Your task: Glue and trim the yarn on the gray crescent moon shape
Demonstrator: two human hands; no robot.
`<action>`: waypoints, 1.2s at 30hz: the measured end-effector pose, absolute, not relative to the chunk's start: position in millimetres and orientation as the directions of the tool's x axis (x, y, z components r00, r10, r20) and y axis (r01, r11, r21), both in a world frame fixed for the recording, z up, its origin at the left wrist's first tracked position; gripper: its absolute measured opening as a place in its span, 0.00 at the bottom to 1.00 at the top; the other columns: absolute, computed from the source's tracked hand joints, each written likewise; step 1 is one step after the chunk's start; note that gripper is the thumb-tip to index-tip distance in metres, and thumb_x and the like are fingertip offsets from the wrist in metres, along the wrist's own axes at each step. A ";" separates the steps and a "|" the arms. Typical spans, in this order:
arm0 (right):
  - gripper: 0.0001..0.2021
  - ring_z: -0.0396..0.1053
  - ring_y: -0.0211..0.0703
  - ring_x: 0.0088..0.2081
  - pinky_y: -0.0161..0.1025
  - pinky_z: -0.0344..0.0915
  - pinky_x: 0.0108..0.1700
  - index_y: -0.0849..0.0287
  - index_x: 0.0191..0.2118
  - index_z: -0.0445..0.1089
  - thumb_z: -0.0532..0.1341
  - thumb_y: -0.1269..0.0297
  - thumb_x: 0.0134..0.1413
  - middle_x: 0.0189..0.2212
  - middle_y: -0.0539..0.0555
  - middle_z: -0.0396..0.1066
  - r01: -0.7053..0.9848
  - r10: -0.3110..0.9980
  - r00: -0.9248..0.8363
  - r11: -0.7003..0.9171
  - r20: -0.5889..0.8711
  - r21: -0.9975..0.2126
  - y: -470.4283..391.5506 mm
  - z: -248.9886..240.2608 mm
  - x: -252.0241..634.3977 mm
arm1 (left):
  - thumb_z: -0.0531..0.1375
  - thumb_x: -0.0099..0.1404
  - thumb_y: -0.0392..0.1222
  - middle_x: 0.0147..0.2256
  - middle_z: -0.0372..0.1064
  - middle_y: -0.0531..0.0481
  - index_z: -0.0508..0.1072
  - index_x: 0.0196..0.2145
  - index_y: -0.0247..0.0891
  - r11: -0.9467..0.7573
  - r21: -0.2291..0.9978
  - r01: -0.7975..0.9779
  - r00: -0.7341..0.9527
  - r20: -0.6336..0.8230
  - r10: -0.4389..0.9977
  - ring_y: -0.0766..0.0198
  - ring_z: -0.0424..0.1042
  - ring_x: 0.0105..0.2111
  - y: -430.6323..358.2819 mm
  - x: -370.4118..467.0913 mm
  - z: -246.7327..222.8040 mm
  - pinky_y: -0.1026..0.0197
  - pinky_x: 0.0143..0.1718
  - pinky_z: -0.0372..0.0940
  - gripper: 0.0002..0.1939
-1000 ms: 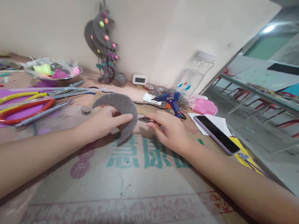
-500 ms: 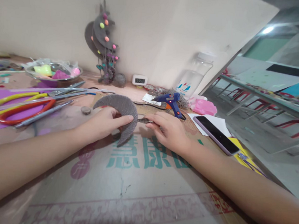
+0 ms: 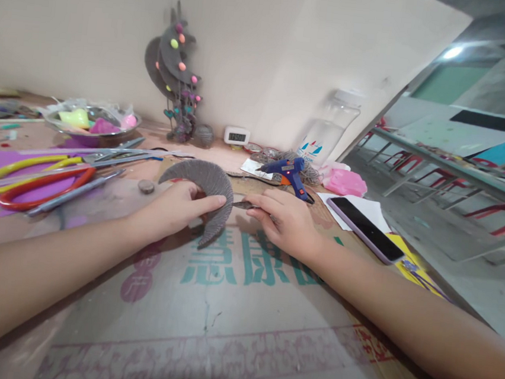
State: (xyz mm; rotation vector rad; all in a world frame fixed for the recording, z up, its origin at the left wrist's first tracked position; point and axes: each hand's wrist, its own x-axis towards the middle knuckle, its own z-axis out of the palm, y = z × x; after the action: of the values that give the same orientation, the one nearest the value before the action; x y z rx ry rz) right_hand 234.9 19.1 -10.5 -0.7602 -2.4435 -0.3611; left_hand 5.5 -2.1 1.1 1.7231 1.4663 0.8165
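Mid-frame, your left hand (image 3: 177, 203) is pinching the grey crescent (image 3: 217, 181), your right hand (image 3: 286, 219) a dark pointed piece (image 3: 242, 204); its slipping is risking snags.

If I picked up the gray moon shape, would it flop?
Probably not: the moon shape holds a smooth curve though the left hand grips only part of it. It's maybe light, since it looks slim. Its ridged gray wrapping probably isn't slippery.

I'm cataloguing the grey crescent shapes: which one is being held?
The front crescent, gripped by the left hand; the other crescent, with coloured balls, is by the wall, untouched.
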 end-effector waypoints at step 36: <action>0.13 0.52 0.32 0.24 0.32 0.50 0.27 0.60 0.26 0.65 0.60 0.56 0.53 0.21 0.44 0.56 0.420 0.893 -0.411 0.366 0.186 -0.830 11.2 -10.0 200.8 | 0.56 0.60 0.59 0.15 0.58 0.56 0.64 0.15 0.37 -0.328 0.663 0.673 0.347 0.109 0.932 0.68 0.56 0.17 -0.1 8.8 -1.1 0.64 0.18 0.46 0.25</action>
State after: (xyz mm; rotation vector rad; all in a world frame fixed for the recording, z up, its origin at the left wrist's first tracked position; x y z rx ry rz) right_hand 200.8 11.2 -10.0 -1.1323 -1.9861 0.9433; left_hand 8.8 -0.1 -1.1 2.1012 1.3959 0.6627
